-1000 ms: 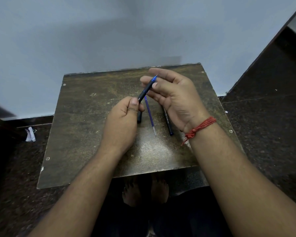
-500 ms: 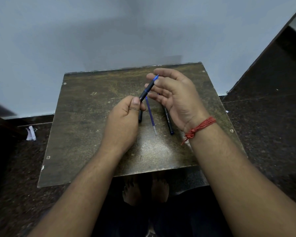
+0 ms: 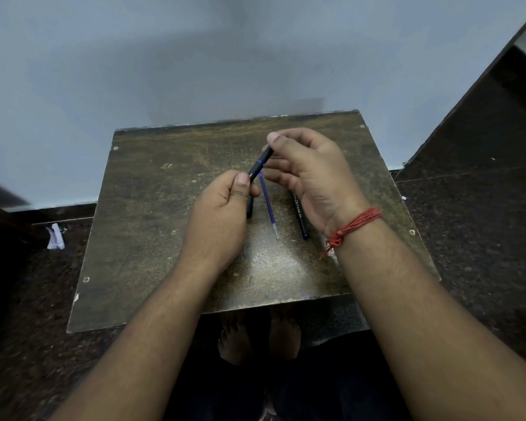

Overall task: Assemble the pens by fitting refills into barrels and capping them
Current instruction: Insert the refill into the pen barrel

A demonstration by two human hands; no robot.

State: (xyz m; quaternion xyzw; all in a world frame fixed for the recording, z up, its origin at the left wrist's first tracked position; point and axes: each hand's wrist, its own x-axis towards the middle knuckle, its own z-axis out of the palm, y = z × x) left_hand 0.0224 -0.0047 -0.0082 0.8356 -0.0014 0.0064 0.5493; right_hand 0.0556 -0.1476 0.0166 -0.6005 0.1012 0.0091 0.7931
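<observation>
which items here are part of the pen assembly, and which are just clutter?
Job items:
- pen held between left hand and right hand
- loose blue refill on the table
- black barrel lying beside it, partly under the right hand

Lying about:
- crumpled paper scrap on the floor, left of the table
- red wrist thread, worn, not used

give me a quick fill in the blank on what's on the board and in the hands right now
1. Both hands hold one dark ____ above the board.
2. The loose refill lying on the board is ____ in colour.
3. The red thread is tied around the ____ wrist.
4. The lettered barrel lies partly under the ____ hand.

Missing words: pen; blue; right; right
</observation>
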